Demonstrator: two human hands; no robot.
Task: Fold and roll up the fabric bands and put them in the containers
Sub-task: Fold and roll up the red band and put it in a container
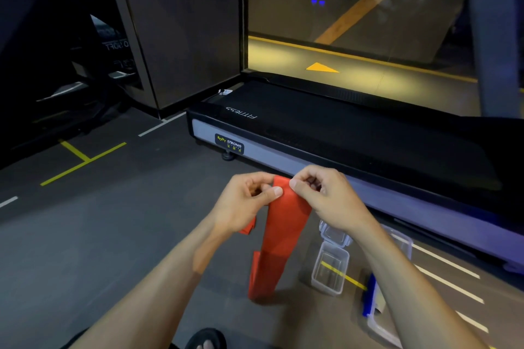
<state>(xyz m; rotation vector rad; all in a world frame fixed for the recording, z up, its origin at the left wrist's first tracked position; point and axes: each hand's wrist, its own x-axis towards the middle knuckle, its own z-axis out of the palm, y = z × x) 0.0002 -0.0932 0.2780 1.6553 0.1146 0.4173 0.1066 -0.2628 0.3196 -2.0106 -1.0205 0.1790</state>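
A: Largest item?
B: Treadmill [340, 133], black deck with grey side rail, "BODY STRONG" label at the near corner; right end cut off by the frame edge.

A: Next?
B: Grey floor [85, 235], marked with white dashes and yellow lines; left background too dark to make out.

A: Task item?
B: Red fabric band [280, 232], held up in front of the treadmill rail, upper end folded over between both hands, length hanging down to the floor. Small red end showing below the left palm; rest of that portion hidden behind the hand.

A: Hands?
B: Left hand [246, 201], fingers curled, thumb and forefinger pinching the band's top edge from the left. Right hand [326, 195], fingers curled, pinching the same top edge from the right. Thumbs nearly meeting at the fold.

A: Containers?
B: Clear plastic container [330, 270], open, standing on the floor just right of the hanging band, a yellow floor line visible through it. Lid [333, 235] partly hidden behind the right wrist. Second clear container [382, 326] with a blue part, lower right, mostly covered by the right forearm; contents impossible to tell.

A: Smallest?
B: Black sandal toe [207, 338], bottom edge, cut off.
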